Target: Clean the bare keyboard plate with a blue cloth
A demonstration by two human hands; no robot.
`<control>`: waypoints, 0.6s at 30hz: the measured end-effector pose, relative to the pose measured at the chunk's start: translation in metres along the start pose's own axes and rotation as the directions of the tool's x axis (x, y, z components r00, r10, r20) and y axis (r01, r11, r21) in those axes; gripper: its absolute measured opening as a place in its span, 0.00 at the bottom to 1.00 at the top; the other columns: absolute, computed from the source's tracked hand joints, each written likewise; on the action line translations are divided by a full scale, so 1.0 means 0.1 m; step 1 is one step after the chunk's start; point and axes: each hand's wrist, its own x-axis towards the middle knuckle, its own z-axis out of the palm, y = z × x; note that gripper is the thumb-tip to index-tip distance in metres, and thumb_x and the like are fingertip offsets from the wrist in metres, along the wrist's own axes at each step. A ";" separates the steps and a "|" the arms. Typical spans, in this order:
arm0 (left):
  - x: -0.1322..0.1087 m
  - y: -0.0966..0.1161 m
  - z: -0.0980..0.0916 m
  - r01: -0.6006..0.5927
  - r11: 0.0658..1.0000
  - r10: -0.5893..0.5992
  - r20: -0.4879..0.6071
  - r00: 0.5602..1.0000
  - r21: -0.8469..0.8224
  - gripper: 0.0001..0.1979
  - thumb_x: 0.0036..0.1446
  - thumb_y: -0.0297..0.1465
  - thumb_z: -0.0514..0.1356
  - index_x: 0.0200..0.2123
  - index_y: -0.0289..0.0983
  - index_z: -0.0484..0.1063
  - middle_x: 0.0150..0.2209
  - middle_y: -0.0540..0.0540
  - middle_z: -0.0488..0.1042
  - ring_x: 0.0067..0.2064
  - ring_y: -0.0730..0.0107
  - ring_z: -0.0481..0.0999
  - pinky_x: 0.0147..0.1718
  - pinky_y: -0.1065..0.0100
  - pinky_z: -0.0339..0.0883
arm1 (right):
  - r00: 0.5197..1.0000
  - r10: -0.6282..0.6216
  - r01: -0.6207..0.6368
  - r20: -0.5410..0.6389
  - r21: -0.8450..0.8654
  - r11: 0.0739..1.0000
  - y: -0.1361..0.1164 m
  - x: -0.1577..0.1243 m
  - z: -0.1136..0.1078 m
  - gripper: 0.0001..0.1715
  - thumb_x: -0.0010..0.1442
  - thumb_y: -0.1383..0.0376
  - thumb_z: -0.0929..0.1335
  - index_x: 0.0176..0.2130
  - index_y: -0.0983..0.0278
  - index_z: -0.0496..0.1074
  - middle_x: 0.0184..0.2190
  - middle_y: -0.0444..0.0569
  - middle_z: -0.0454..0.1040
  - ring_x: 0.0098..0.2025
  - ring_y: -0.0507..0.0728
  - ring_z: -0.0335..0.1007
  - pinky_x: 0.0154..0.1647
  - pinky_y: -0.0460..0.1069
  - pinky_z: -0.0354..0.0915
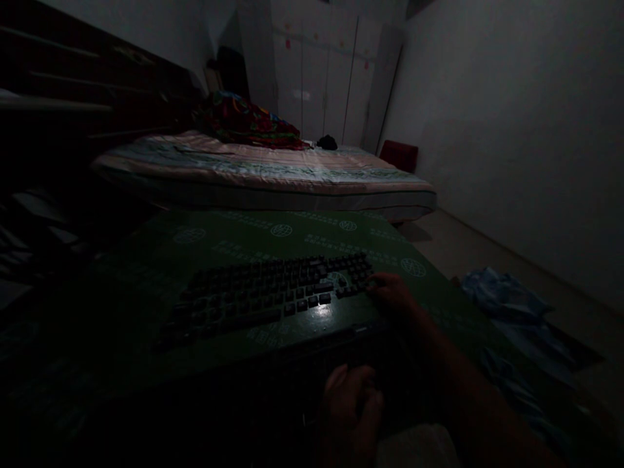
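Observation:
Black keycaps [263, 283] lie loose in keyboard order on a green printed table [219, 240]. My right hand [392, 291] reaches to the right end of these rows, its fingertips together at a keycap on the edge of the number block. Nearer to me is a dark keyboard base [273, 383], mostly lost in shadow. Over its right part rests my left hand [348, 396], with fingers curled and thumb drawn in. Darkness hides what, if anything, those fingers hold.
Behind the table stands a bed [273, 179] with a red patterned blanket [248, 123]. White wardrobe doors [322, 84] line the back. Blue-and-white cloth [507, 292] lies at the right beside the table. A dark wooden headboard [107, 78] is at the left.

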 end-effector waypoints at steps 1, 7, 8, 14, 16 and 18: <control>-0.01 -0.01 0.01 0.013 1.000 -0.013 -0.007 1.000 0.000 0.14 0.52 0.33 0.55 0.40 0.41 0.76 0.44 0.44 0.76 0.50 0.56 0.72 0.52 0.56 0.64 | 1.000 -0.002 0.002 0.003 -0.009 1.000 -0.01 0.00 0.00 0.14 0.46 0.63 0.67 0.34 0.64 0.77 0.28 0.46 0.76 0.30 0.55 0.71 0.30 0.47 0.64; -0.02 -0.01 0.03 0.024 1.000 -0.024 -0.008 1.000 -0.011 0.14 0.52 0.34 0.55 0.40 0.42 0.77 0.44 0.44 0.76 0.53 0.53 0.69 0.53 0.55 0.63 | 1.000 -0.007 0.008 0.017 -0.042 0.999 -0.03 0.01 0.00 0.14 0.46 0.65 0.67 0.34 0.65 0.77 0.27 0.46 0.76 0.29 0.54 0.70 0.29 0.46 0.63; -0.01 -0.01 0.02 0.016 1.000 -0.016 -0.007 1.000 -0.013 0.14 0.51 0.34 0.55 0.40 0.42 0.77 0.44 0.44 0.77 0.53 0.53 0.69 0.53 0.55 0.63 | 1.000 -0.007 0.007 0.018 -0.044 0.999 -0.03 0.01 0.01 0.14 0.46 0.65 0.67 0.34 0.65 0.77 0.27 0.46 0.76 0.29 0.54 0.70 0.29 0.46 0.63; -0.01 0.01 0.02 0.032 0.999 -0.032 -0.011 0.999 -0.010 0.14 0.52 0.34 0.55 0.40 0.41 0.77 0.45 0.43 0.76 0.52 0.54 0.70 0.53 0.55 0.63 | 0.999 -0.007 0.009 0.033 -0.068 0.998 -0.02 0.03 0.00 0.12 0.47 0.65 0.67 0.33 0.62 0.78 0.28 0.45 0.77 0.31 0.55 0.72 0.30 0.47 0.64; -0.01 0.02 0.02 0.023 1.000 -0.023 -0.012 1.000 -0.010 0.14 0.52 0.34 0.55 0.39 0.41 0.77 0.44 0.43 0.76 0.51 0.54 0.71 0.52 0.55 0.64 | 1.000 -0.004 0.006 0.029 -0.077 0.997 -0.02 0.04 0.00 0.12 0.46 0.65 0.67 0.33 0.62 0.78 0.29 0.46 0.77 0.32 0.56 0.72 0.31 0.47 0.64; -0.01 0.02 0.01 0.004 1.000 -0.004 -0.014 1.000 -0.009 0.14 0.52 0.34 0.55 0.39 0.41 0.77 0.44 0.43 0.77 0.52 0.54 0.70 0.53 0.56 0.63 | 1.000 0.001 0.001 0.029 -0.081 0.997 -0.02 0.04 0.00 0.12 0.47 0.66 0.67 0.33 0.61 0.78 0.29 0.46 0.78 0.31 0.56 0.72 0.30 0.47 0.64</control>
